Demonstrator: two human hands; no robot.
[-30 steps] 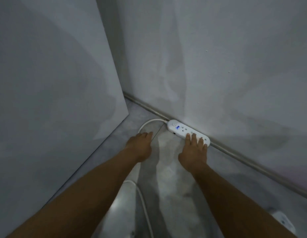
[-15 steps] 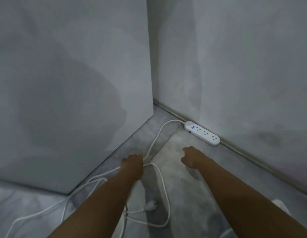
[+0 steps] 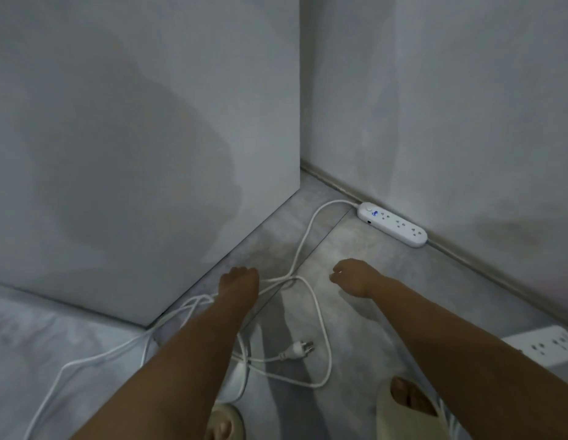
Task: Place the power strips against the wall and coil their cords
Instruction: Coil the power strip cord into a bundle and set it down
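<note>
With the white oval plastic power strip (image 3: 392,224) lying lengthwise against the grey wall (image 3: 451,106), its loose white cord (image 3: 303,239) crosses beside our closed left hand (image 3: 240,278), nearer than our empty, loosely curled right hand (image 3: 355,276).

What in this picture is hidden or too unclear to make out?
All in the head view:
- Second power strip: cut off by the right edge, partly behind the right forearm.
- White cord: its tangled stretches pass under the left forearm and off the bottom left edge.
- Left hand: grip on the cord hidden by its own back.
- Power strip by the wall: blue marking too small to read.
- Sandals: cut by the bottom edge.
</note>
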